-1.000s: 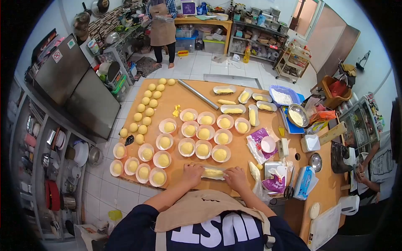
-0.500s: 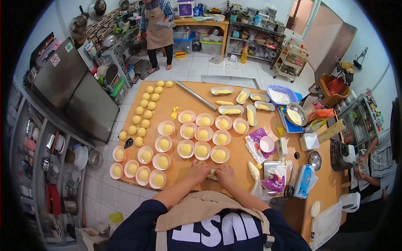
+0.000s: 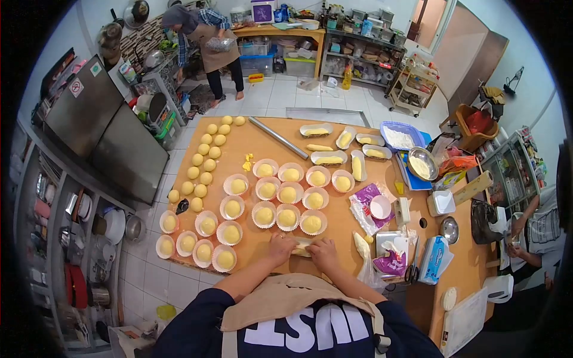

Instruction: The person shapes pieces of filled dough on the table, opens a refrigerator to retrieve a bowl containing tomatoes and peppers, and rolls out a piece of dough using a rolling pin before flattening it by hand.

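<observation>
Bench: wooden. Metal rod: 1, lying diagonally from the far edge inward. Blue tub: 1, white powder inside, far right corner. Purple-and-white packets: 2, one right of centre, one near the near edge. Piping bag: 1, pale filling, at the near edge, right of middle. Tissue pack: 1, blue and white, toward the near right corner.

Hands: 2. Left hand and right hand sit side by side just inside the near edge, narrow gap between, fingers bent down over a long pale piece, one hand per end. Fingertips hidden, can't tell pinching from pressing. Long pale piece: 1, middle of the near edge, mostly covered.

Steel bowls: 2, larger just beside the tub, smaller further down the right side. Long liners: 6, each with a dough roll, toward the far right corner. Bare dough roll: 1, among them. Round paper cups holding dough: 19, centre to near left corner. Loose dough balls: 16, along the left edge.
</observation>
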Demonstrator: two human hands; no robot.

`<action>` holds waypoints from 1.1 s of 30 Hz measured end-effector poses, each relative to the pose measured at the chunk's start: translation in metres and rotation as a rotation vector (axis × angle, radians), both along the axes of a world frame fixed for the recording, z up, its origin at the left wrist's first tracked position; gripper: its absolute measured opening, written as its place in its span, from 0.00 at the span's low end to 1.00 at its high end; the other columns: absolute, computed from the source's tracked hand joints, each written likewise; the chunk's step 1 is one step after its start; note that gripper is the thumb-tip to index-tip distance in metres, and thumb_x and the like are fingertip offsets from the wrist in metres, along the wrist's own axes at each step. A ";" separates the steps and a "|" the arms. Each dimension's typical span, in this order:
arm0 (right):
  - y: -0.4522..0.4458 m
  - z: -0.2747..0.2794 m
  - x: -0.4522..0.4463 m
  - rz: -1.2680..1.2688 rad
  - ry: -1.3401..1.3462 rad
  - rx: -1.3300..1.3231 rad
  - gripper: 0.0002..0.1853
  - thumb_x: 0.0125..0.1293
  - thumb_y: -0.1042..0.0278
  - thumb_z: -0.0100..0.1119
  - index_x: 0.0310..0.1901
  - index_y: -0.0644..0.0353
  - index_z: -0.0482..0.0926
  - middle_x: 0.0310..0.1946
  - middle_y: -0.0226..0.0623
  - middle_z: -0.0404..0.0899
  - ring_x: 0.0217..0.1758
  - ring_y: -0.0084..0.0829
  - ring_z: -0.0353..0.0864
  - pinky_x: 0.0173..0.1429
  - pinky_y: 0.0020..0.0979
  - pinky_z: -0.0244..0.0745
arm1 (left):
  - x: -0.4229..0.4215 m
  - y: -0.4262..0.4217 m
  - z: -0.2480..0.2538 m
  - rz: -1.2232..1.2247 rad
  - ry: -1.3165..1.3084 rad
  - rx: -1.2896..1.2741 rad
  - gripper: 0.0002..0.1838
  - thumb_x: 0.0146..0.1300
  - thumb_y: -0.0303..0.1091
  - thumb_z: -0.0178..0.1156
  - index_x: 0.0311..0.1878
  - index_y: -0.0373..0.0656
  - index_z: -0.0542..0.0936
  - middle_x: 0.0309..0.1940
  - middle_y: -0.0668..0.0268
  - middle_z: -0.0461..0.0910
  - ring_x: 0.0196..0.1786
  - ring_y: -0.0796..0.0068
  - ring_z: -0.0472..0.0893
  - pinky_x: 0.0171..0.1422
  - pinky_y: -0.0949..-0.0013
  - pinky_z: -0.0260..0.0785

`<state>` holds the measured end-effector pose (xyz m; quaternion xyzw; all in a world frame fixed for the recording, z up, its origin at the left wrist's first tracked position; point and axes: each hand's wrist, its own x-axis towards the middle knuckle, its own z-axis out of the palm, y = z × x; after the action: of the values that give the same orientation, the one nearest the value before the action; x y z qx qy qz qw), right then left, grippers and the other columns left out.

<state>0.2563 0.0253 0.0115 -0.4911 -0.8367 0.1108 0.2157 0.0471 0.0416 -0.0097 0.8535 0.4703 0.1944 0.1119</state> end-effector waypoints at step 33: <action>0.024 0.017 -0.012 -0.142 0.111 -0.637 0.19 0.50 0.77 0.62 0.45 0.57 0.72 0.37 0.50 0.79 0.44 0.52 0.79 0.46 0.47 0.73 | 0.001 0.016 0.053 0.072 -0.095 -0.699 0.20 0.52 0.31 0.65 0.47 0.40 0.70 0.42 0.51 0.75 0.50 0.47 0.75 0.53 0.54 0.69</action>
<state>0.2443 0.0496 0.0286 -0.5843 -0.7107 0.3779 0.1037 0.0481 0.0576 0.0432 0.7366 0.5325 0.0650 0.4119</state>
